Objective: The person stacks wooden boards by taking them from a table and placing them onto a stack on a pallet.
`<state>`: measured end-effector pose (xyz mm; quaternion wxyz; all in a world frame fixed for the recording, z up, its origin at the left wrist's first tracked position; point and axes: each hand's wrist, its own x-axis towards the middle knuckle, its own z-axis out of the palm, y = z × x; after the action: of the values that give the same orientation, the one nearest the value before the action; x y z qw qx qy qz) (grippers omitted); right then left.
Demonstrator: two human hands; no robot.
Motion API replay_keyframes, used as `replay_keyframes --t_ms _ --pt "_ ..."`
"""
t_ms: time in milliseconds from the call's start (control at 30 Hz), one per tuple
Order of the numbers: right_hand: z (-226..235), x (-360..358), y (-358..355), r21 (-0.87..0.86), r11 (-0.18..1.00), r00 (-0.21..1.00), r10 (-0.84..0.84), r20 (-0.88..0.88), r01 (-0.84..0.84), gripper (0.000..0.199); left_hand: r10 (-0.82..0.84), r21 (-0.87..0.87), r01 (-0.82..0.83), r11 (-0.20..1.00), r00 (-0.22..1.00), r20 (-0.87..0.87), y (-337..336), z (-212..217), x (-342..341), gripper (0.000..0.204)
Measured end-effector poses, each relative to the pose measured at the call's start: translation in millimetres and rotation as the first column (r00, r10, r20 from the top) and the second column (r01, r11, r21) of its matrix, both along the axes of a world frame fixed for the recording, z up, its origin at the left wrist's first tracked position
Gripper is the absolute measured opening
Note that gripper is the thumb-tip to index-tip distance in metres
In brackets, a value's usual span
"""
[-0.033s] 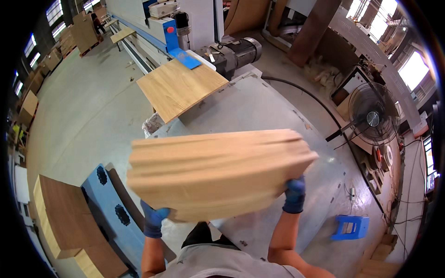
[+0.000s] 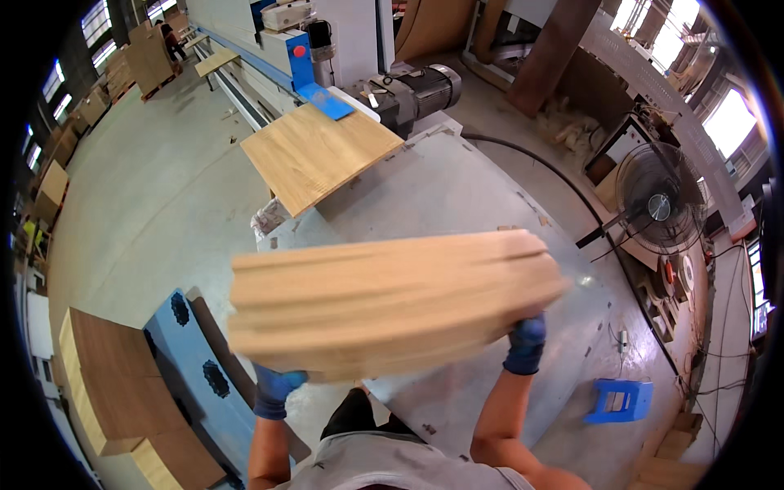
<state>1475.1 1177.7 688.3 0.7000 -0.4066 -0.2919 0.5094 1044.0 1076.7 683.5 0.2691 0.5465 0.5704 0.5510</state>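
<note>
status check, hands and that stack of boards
Left hand and right hand gripping board stack, held above grey table. Another board lies ahead.

Two gloved hands are in view: the left hand (image 2: 276, 390) at 7 o'clock and the right hand (image 2: 525, 345) at 5 o'clock. One stack of wooden panels (image 2: 392, 298) sits between them; its blurred edges prevent an exact panel count. One single wooden panel (image 2: 320, 153) lies at 12 o'clock on one grey metal table (image 2: 465, 196). One electric motor (image 2: 412, 91) is at 12 o'clock. One standing fan (image 2: 660, 206) is at 3 o'clock. One blue stool (image 2: 618, 400) is at 4 o'clock. One low stack of boards (image 2: 110, 392) is at 8 o'clock.
</note>
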Motion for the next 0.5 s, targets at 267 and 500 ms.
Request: replay_keyframes --t_ms 267,500 --pt "-127.2 88.4 -21.3 0.114 0.959 0.928 -0.28 0.247 0.259 0.064 -0.129 0.18 0.258 0.949 0.841 -0.526 -13.5 -52.7 15.4 0.049" --pt "-150.9 112.5 -23.5 0.287 0.934 0.847 -0.322 0.423 0.211 0.061 -0.19 0.205 0.337 0.919 0.833 -0.52 1.2 -53.4 28.6 0.042"
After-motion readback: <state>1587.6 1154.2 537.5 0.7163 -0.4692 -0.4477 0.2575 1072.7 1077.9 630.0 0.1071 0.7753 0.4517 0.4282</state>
